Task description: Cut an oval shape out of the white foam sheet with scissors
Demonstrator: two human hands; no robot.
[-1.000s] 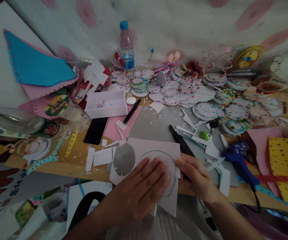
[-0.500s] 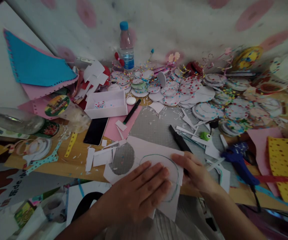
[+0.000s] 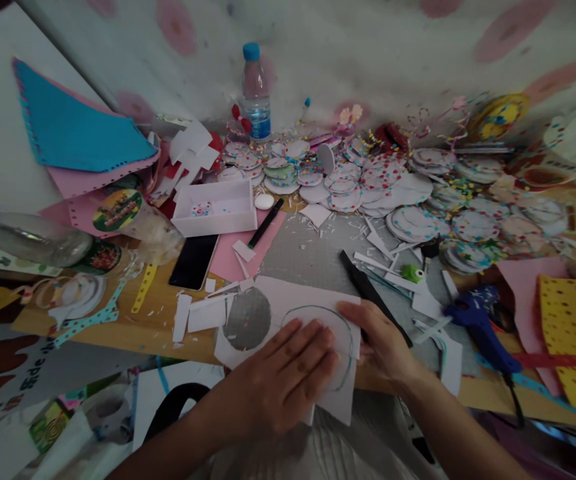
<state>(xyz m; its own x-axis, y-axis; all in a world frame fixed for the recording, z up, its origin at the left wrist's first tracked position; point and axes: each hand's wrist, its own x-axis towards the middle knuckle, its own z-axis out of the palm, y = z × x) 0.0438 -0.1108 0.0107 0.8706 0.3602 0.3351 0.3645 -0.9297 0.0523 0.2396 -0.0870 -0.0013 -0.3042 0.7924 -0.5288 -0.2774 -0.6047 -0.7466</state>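
Coming in dim and muted here, with colours dulled under a greyish cast! Looks palest around the patterned wall (image 3: pixel 338 47), then sinks into gloom below the tabletop (image 3: pixel 138 333). Throws only soft shadows, from a source impossible to place. Glints faintly off the upright bottle (image 3: pixel 257 93). Holds fairly clear around the paper sheet (image 3: pixel 278 297), but stretches at the edges, softening over the container (image 3: pixel 543 175) far right.

White card (image 3: pixel 283 297) with a green curved line at the desk's (image 3: pixel 123 338) front edge; dark-spotted yellow sheet (image 3: pixel 575 337) towards the right edge; dotted turquoise strip (image 3: pixel 88 321) near the left corner.
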